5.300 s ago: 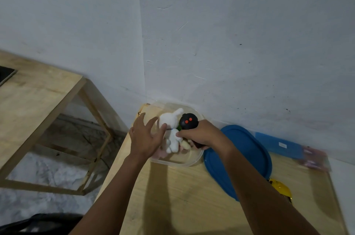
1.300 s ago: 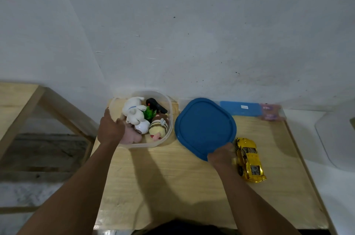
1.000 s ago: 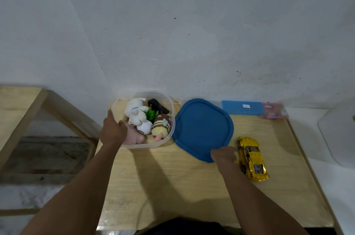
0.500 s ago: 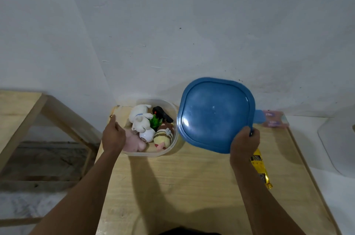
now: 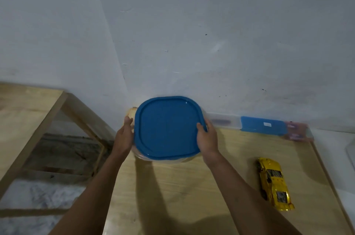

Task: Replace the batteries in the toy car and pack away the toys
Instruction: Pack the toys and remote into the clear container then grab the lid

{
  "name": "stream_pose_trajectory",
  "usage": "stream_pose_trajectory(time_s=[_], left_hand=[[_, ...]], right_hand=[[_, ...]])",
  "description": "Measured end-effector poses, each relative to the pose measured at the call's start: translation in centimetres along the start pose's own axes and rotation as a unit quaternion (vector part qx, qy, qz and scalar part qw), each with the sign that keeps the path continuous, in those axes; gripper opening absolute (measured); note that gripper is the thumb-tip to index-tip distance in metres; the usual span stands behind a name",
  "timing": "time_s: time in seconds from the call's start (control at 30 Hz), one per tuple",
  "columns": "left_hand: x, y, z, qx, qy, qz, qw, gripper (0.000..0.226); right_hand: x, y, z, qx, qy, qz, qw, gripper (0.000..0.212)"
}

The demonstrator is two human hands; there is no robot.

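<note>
A pale wooden desk (image 5: 192, 186) stands in a corner of white plastered walls (image 5: 211, 32), with a second wooden table (image 5: 23, 119) to its left and a blue flat box (image 5: 263, 126) along the back edge. The blue lid (image 5: 167, 127) sits over the clear container (image 5: 163, 158), seemingly not pressed home, and the yellow toy car (image 5: 274, 184) lies well apart to the right. The left hand (image 5: 124, 136) rests open-palmed against the container's side, while the right hand (image 5: 208, 138) has its grip closed on the lid's right edge.

Single head-worn wide view, looking forward and down, close over wooden table (image 5: 192, 186), wall behind
</note>
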State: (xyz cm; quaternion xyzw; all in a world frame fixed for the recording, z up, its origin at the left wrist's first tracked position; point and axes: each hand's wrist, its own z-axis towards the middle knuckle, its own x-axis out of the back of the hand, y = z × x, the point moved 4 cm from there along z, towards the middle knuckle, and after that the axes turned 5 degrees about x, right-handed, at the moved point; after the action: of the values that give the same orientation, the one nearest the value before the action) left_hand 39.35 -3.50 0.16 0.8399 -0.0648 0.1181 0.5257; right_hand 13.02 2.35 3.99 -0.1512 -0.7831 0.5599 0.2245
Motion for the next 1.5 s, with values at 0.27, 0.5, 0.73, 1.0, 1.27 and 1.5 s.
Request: stream_pose_trajectory(time_s=[0.27,0.5,0.73,1.0,1.27,1.5], left_hand=[[0.8,0.2,0.4,-0.059,-0.004,0.072,0.996,0.038],[0.4,1.0,1.2,-0.089,0.032,0.170,0.981,0.048],[0.0,1.8,1.1,-0.141,0.055,0.261,0.953,0.036],[-0.3,1.7,0.9,-0.157,0.029,0.296,0.942,0.045],[-0.8,1.7,1.1,-0.154,0.030,0.368,0.917,0.054],[-1.2,1.4,1.6,-0.125,0.062,0.316,0.938,0.052]], right_hand=[[-3.4,2.7,-0.4,-0.008,0.031,-0.123,0.992,0.043],[-3.3,3.7,-0.7,0.059,0.008,-0.164,0.985,0.045],[-3.3,3.9,-0.9,0.084,-0.031,-0.224,0.971,0.050],[-3.2,3.9,-1.1,0.101,-0.066,-0.251,0.960,0.053],[-3.2,4.0,-1.3,0.134,-0.068,-0.404,0.902,0.057],[-5.5,2.0,1.7,0.201,-0.116,-0.495,0.837,0.074]])
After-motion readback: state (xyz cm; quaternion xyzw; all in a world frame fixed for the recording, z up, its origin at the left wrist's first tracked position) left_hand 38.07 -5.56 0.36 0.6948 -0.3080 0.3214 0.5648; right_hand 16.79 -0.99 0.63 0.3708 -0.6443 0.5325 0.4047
